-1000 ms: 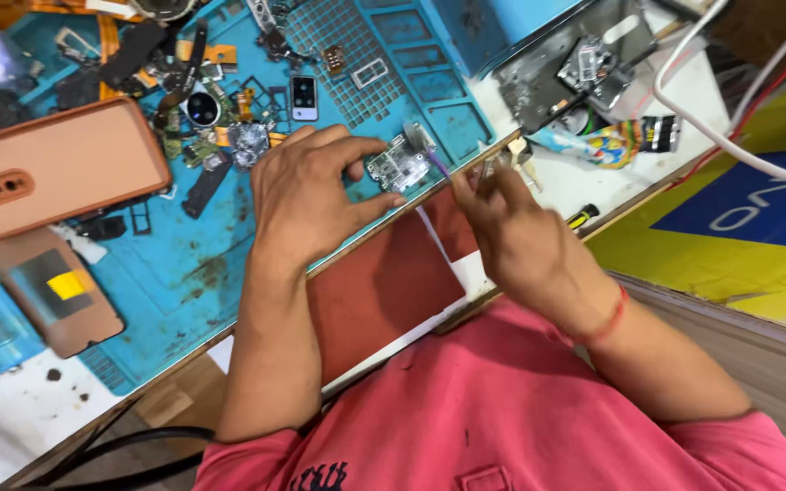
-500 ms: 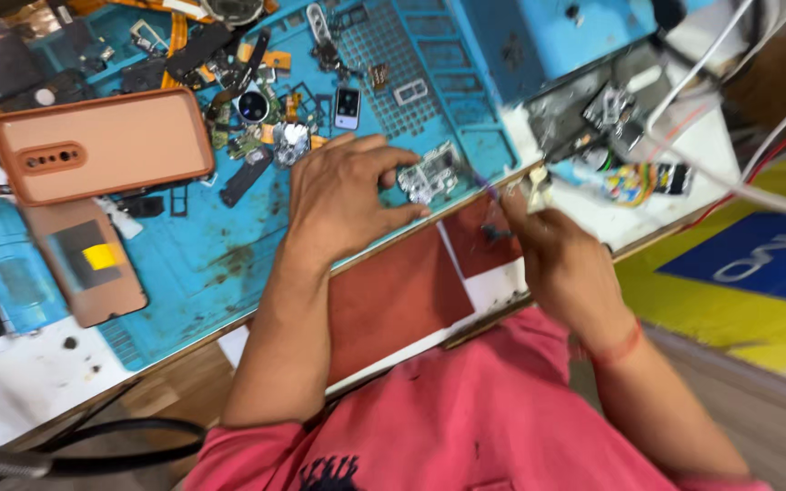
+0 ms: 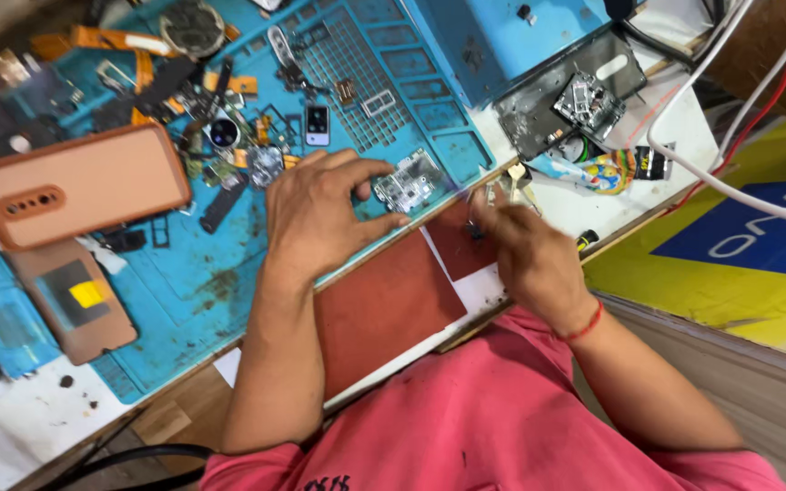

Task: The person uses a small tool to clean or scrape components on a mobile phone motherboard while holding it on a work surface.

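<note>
A small silver phone circuit board [image 3: 407,182] lies on the blue work mat [image 3: 184,282] near its front edge. My left hand [image 3: 320,214] rests on the mat and pinches the board's left side between thumb and forefinger. To the right of the board is my right hand [image 3: 528,255], blurred by motion, with its fingers closed on a thin metal tool [image 3: 505,185]. The tool's tip sits a short way off the board's right edge. A red thread circles my right wrist.
A salmon phone case [image 3: 84,186] and a brown back cover with a yellow sticker [image 3: 75,300] lie left. Several loose parts and flex cables [image 3: 229,127] crowd the mat's back. A red-brown pad [image 3: 384,309] lies in front, with a dark phone frame [image 3: 566,100] and white cable [image 3: 730,186] at right.
My right hand with the tool has drawn back slightly from the board and now shows as a blur. The left hand keeps its pinch on the board. The camera view has shifted.
</note>
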